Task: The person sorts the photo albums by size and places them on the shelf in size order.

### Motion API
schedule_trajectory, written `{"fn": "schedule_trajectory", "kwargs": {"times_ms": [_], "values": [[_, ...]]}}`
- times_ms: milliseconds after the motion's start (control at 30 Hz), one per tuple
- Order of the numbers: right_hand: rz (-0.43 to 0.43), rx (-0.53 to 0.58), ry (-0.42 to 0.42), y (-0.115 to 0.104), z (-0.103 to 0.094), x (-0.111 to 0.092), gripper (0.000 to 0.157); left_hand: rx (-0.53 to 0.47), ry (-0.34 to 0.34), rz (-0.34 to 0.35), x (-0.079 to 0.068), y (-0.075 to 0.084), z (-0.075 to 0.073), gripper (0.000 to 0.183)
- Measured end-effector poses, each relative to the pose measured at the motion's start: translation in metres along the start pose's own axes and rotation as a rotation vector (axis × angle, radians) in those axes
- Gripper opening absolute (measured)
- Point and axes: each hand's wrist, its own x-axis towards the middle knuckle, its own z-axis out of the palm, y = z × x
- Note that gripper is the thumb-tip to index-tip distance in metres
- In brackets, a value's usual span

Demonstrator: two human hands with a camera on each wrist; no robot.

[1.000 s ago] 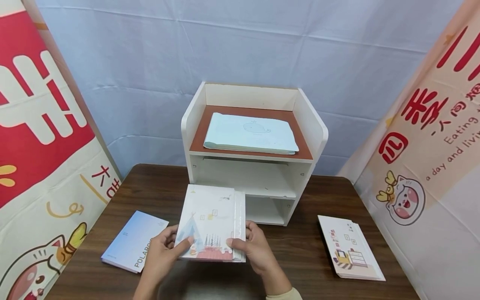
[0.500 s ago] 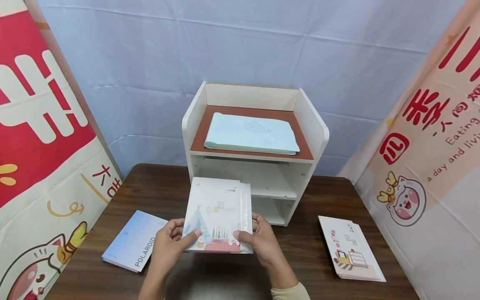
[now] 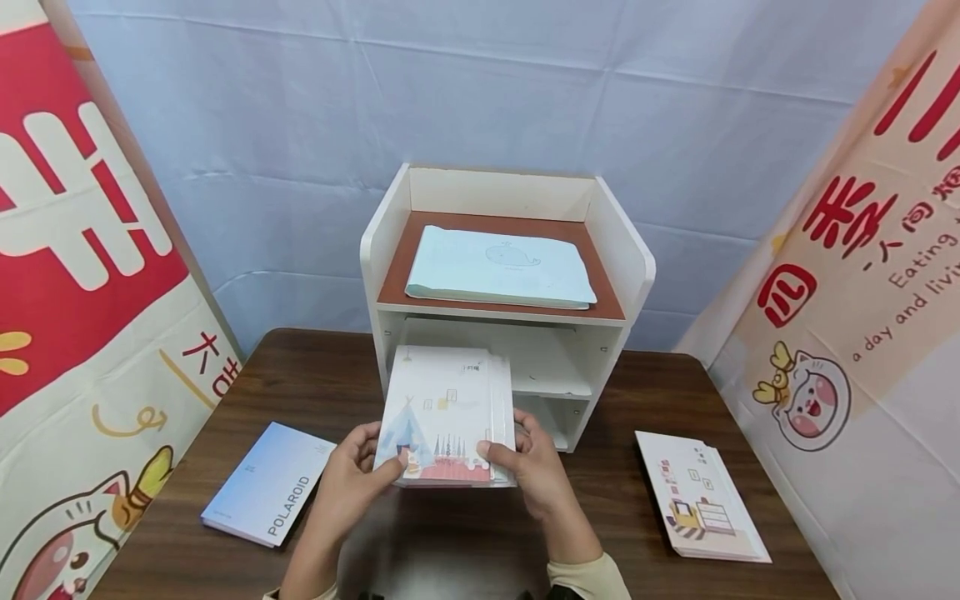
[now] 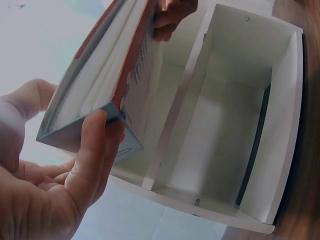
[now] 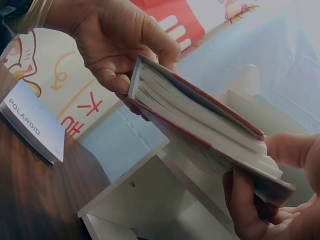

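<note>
Both hands hold a photo album (image 3: 450,396) with a pale cover, a blue tent and a red strip drawn on it. My left hand (image 3: 348,479) grips its left edge, thumb on the cover and fingers underneath. At the right edge my right hand (image 3: 543,479) pinches it the same way. In the right wrist view the album (image 5: 200,117) shows thick pages between hard covers. It is held in front of a white shelf unit (image 3: 632,287), overlapping the left of its middle opening in the head view. The left wrist view shows the shelf board (image 4: 172,117) beside the album.
A light-blue sketchbook (image 3: 495,271) with a whale drawing lies on the unit's brown top. To the left on the dark wooden table (image 3: 592,508) lies a blue POLAROID album (image 3: 270,483). Another pale album (image 3: 705,496) lies at the right. Printed cloths hang on both sides.
Both hands have carried the album forward and slightly right, towards the shelf unit's middle opening. Their grip looks the same. The other albums and the sketchbook have stayed in place.
</note>
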Motion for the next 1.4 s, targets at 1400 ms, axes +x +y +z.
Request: {"fn": "schedule_trajectory", "kwargs": {"times_ms": [1400], "values": [[0.023,-0.045,0.062,-0.016,-0.009,0.067,0.067,-0.146,0.173,-0.047,0.069,0.004,0.012,0.041]]}}
